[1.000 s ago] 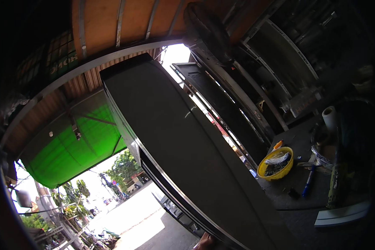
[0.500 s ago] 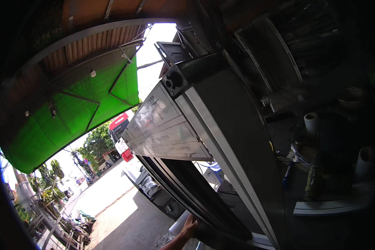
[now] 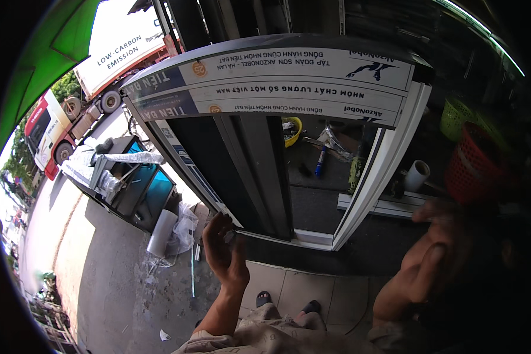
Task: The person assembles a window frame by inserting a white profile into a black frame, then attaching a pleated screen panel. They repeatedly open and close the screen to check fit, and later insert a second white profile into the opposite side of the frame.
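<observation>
A large rectangular metal frame (image 3: 386, 168) stands upright before me on a dark surface. Printed protective film (image 3: 301, 91) covers its top bar, and dark upright profiles (image 3: 256, 177) fill its left part. My left hand (image 3: 225, 251) is raised at the frame's lower left corner, with fingers bent and the thumb apart. A small pale patch shows between them; I cannot make out what it is. To the right of the frame, my right hand (image 3: 433, 242) is lifted, somewhat blurred, with fingers stretched forward and nothing visible in it.
Beyond the frame lie a blue marker (image 3: 320, 161), a green tube (image 3: 356, 171), a white roll (image 3: 418, 175) and a pale profile (image 3: 380, 206). Red (image 3: 469, 159) and green (image 3: 454, 118) baskets stand right. At left are a loaded cart (image 3: 138, 189), plastic roll (image 3: 162, 233) and truck (image 3: 44, 130).
My view has swung down and rightward, so the frame now faces me. My left hand no longer grips the frame's edge from below; my right hand has come into view.
</observation>
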